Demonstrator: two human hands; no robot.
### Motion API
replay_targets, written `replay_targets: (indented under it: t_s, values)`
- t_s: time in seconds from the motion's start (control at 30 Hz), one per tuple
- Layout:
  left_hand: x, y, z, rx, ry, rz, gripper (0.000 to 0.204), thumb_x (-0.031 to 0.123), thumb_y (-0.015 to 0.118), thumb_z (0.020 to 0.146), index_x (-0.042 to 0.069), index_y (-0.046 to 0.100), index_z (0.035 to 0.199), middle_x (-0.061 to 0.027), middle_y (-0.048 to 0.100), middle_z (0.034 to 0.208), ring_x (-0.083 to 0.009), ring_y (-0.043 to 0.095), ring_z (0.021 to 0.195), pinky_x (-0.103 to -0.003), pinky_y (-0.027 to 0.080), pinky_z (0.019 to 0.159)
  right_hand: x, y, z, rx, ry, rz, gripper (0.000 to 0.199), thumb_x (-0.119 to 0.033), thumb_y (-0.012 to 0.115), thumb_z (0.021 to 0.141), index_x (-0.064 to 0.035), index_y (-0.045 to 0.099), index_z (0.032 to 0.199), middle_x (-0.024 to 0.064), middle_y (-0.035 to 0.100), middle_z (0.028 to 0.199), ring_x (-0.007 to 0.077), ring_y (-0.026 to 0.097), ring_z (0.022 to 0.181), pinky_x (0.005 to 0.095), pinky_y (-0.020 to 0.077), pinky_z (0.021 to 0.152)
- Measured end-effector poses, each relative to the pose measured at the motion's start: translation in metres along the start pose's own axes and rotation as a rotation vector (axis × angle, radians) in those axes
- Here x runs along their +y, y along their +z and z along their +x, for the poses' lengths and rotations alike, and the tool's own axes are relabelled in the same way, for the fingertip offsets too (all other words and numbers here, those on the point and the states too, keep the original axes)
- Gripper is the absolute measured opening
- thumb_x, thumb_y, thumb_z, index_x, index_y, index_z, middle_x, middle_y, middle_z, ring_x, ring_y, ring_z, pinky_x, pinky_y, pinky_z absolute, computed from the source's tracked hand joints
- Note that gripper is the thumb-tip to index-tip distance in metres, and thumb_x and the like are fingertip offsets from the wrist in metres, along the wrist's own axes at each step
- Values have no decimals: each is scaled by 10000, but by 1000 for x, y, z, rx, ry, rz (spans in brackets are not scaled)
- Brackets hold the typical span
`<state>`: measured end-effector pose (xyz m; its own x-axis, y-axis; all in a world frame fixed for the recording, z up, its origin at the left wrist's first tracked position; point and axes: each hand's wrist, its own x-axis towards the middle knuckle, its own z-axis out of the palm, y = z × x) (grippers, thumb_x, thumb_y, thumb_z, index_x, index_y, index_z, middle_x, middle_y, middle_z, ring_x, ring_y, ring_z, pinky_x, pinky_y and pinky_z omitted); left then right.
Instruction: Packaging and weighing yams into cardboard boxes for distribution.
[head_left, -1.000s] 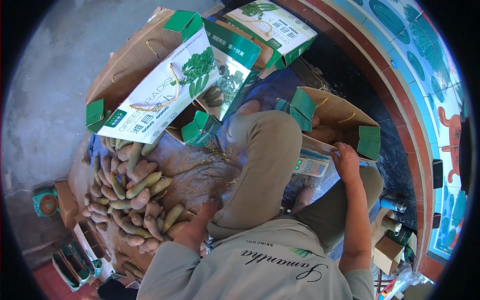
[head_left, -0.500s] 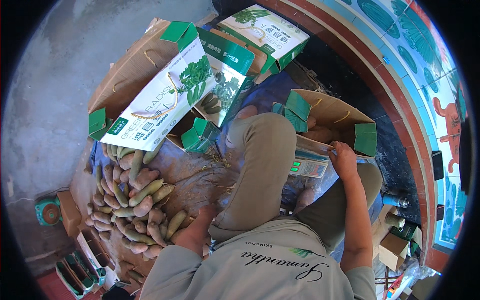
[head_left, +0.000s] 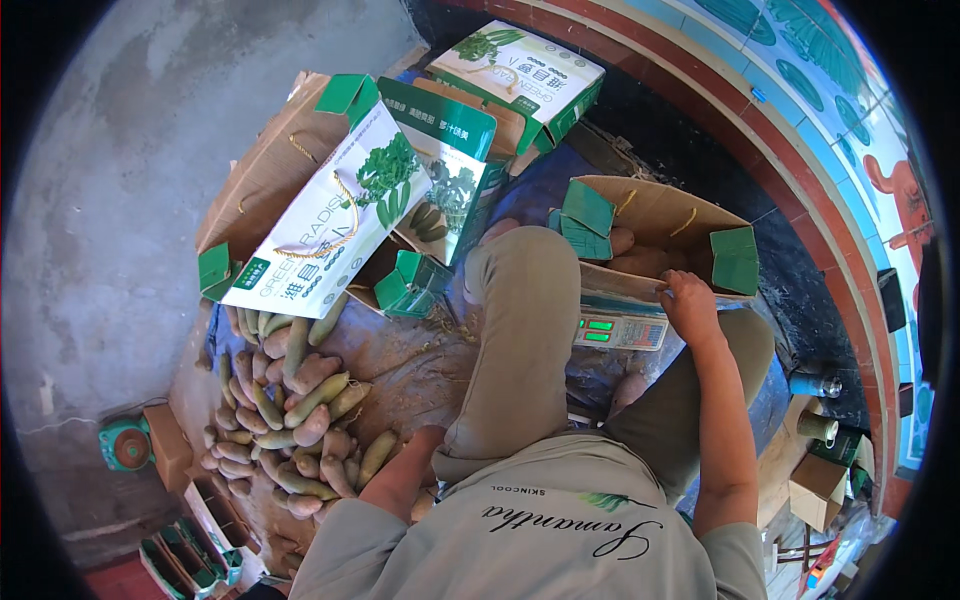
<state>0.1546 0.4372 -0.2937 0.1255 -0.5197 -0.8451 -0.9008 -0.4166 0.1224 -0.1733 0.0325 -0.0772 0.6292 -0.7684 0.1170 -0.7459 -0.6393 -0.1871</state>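
Observation:
My right hand (head_left: 690,305) lies on the front rim of an open brown cardboard box (head_left: 660,215) with green flaps, fingers curled over the edge. The box holds a few pale radishes and stands on a digital scale (head_left: 620,332) with a green lit display. My left forearm reaches down beside my left knee toward a pile of green-and-pink radishes (head_left: 300,410) on a plastic sheet. My left hand (head_left: 425,442) is mostly hidden behind my trouser leg, so what it holds does not show.
Several green-and-white printed cartons (head_left: 330,230) lie open or tipped behind the pile, another (head_left: 520,75) farther back. Grey concrete floor (head_left: 110,200) is at the left, a curved red-brick kerb (head_left: 800,170) at the right. A tape dispenser (head_left: 128,445) and small boxes lie at the lower left.
The view has shifted slightly. My right hand stays at the box rim and my left arm stays low by the radish pile.

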Motion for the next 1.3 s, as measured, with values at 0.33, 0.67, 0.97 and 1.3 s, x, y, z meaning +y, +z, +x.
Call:
replay_targets:
  t_s: [0.33, 0.67, 0.97, 1.3]
  values:
    - [-8, 11, -31, 42, -60, -23, 391, 225, 646, 710, 82, 575, 1067, -189, 591, 1052, -329, 567, 1001, -415, 475, 801, 3, 0, -4, -5, 1, 9, 213, -147, 639, 694, -46, 547, 857, 121, 592, 806, 294, 571, 807, 403, 455, 707]
    - [5, -83, -40, 241, -125, -143, 423, 245, 690, 685, 62, 561, 1043, -198, 589, 1028, -345, 565, 979, -430, 468, 788, 5, 0, -9, 3, -10, 34, 223, -167, 658, 691, -65, 558, 862, 113, 593, 814, 290, 581, 820, 403, 456, 710]
    - [50, -188, -87, 1091, -113, -511, 468, 243, 742, 657, 26, 500, 993, -184, 593, 896, -345, 582, 827, -409, 467, 724, 6, 1, -12, -15, -21, 15, 227, -193, 658, 696, -60, 558, 851, 103, 594, 832, 274, 579, 832, 389, 449, 716]
    - [119, -307, -145, 1341, 451, -1309, 389, 36, 651, 766, -25, 437, 1086, -110, 521, 991, -167, 565, 825, -273, 503, 691, 6, -4, -13, -68, -7, 20, 281, -214, 657, 716, -71, 569, 941, 91, 595, 881, 262, 572, 879, 386, 441, 746]
